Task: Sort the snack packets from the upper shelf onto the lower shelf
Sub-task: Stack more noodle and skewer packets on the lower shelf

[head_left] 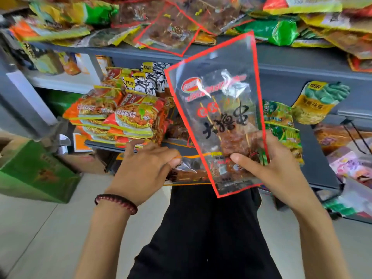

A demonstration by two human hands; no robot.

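Two packets: right hand (273,168) pinches red-edged skewer packet (217,109) upright, top leaning left; left hand (141,170) grips orange-edged packet (191,174) crosswise.

My left hand (145,168) pinches the lower packet (189,175), fingers curled; right hand (267,164) grips the upright packet (217,109), thumb in front.
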